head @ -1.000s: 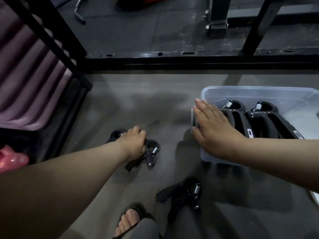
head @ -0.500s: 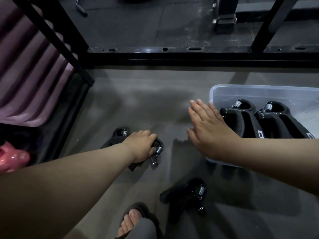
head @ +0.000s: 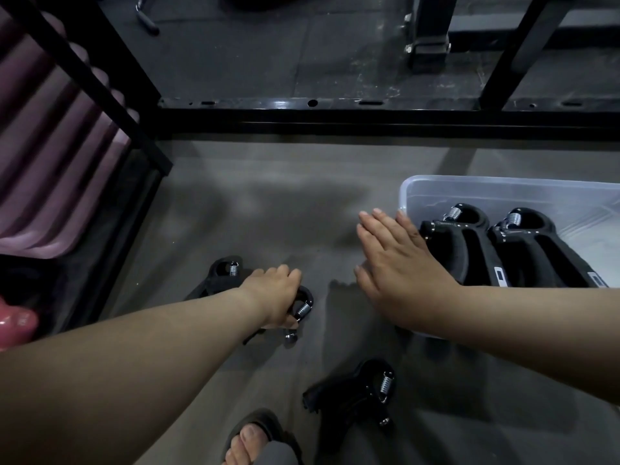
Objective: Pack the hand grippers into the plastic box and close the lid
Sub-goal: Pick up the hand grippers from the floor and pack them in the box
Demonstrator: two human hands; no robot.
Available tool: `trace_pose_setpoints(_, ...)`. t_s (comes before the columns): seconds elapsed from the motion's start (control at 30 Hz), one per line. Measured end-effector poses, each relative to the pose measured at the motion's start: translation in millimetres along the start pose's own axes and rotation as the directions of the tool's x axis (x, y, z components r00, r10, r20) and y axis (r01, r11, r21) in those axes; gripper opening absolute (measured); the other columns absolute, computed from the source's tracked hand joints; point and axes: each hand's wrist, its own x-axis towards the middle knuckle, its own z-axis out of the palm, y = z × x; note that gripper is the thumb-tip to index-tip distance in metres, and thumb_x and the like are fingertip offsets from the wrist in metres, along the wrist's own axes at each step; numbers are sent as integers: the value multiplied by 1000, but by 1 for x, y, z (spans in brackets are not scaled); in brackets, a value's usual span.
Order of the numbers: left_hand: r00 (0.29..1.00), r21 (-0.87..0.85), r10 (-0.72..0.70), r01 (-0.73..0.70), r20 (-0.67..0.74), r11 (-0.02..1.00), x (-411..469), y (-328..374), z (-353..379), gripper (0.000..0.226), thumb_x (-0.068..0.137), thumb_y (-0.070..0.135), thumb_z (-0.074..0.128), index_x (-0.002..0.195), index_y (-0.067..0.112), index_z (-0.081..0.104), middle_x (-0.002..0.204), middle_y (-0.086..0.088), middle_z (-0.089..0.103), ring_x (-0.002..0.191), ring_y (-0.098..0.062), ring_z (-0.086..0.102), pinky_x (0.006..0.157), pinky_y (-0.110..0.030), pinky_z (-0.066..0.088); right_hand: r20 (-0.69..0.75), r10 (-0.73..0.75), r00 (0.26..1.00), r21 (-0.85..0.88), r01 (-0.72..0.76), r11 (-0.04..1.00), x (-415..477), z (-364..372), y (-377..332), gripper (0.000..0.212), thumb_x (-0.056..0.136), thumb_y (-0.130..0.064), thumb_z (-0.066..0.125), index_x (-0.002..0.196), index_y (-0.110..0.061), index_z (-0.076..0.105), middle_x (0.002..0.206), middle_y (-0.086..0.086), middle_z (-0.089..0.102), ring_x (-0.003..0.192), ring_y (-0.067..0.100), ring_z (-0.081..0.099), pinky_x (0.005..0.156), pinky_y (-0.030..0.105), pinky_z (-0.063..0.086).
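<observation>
My left hand [head: 273, 297] is closed around a black hand gripper [head: 303, 305] lying on the grey floor; only its spring end shows past my fingers. Another black gripper [head: 221, 275] lies just behind it, and a third [head: 362, 394] rests nearer to me by my foot. The clear plastic box [head: 503, 186] stands at the right, with two black grippers [head: 469, 243] [head: 536, 246] side by side inside. My right hand [head: 399, 266] hovers flat with fingers apart beside the box's left wall, holding nothing. No lid is in view.
A black metal rack frame [head: 335, 119] runs across the floor behind the work area, with a slanted bar [head: 87, 75] at the left over rolled pink mats [head: 43, 162]. A pink object [head: 13, 323] sits at the far left edge. My sandalled foot [head: 251, 437] is at the bottom.
My right hand has come off the box's left wall and moved left, now hovering beside it. My left hand has closed more firmly around the gripper on the floor.
</observation>
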Motion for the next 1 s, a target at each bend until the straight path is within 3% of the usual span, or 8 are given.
trace_pose_setpoints(0.23,997,-167,-56,63,50,984,8,6,-6,61,71,50,75,111,20,39,114,-5,55,105,-30,57,78,-37,38,2,-12,1000,-32,12,999,0,2,0,68,83,-41,35,132,2,55,144,16,47,139,29,38,115,46,16)
trace_pose_setpoints(0.47,996,-252,-41,61,84,966,10,10,-6,31,93,38,51,114,15,52,115,-11,60,103,-34,58,81,-37,47,1,-21,1000,-38,21,999,0,3,1,69,83,-42,34,133,2,54,145,16,46,140,29,36,115,45,13)
trace_pose_setpoints(0.53,994,-365,-63,90,84,926,6,10,-10,29,96,36,50,113,14,56,112,-10,62,100,-32,59,82,-34,48,6,-29,1000,-26,29,999,0,2,2,71,83,-43,31,135,1,51,148,15,43,142,28,32,116,43,9)
trace_pose_setpoints(0.6,992,-590,-109,129,69,797,4,10,-16,28,97,34,50,109,11,60,101,-13,66,84,-28,62,70,-27,47,-7,-52,999,4,52,999,0,1,5,76,84,-45,23,142,-2,43,154,12,34,146,24,22,118,38,0)
trace_pose_setpoints(0.73,968,-937,-252,82,-6,339,5,15,-34,22,100,30,49,104,14,63,67,-10,61,44,-16,55,48,-20,45,0,-101,995,68,101,993,-5,-4,13,79,84,-47,14,146,-4,36,157,9,27,148,21,14,119,33,-5)
trace_pose_setpoints(0.83,958,-999,-286,31,33,-9,3,21,-53,22,101,30,47,101,12,60,61,-8,52,38,-13,46,41,-19,40,24,-156,988,78,153,985,-15,-6,21,77,85,-47,13,147,-6,35,158,7,26,149,18,12,119,32,-5)
trace_pose_setpoints(0.93,960,-984,-277,-8,42,-179,-2,26,-68,19,101,30,49,102,13,57,61,-8,50,40,-15,46,41,-20,38,60,-186,981,129,178,976,-24,-11,25,76,86,-48,13,149,-10,32,159,3,23,149,16,9,117,27,-8)
trace_pose_setpoints(1.0,960,-966,-276,-35,38,-255,-4,28,-75,19,99,29,52,104,11,57,63,-10,52,42,-18,47,41,-22,39,70,-171,983,227,152,962,-28,-19,25,62,95,-42,26,149,-11,32,158,3,24,148,14,11,117,24,-6)
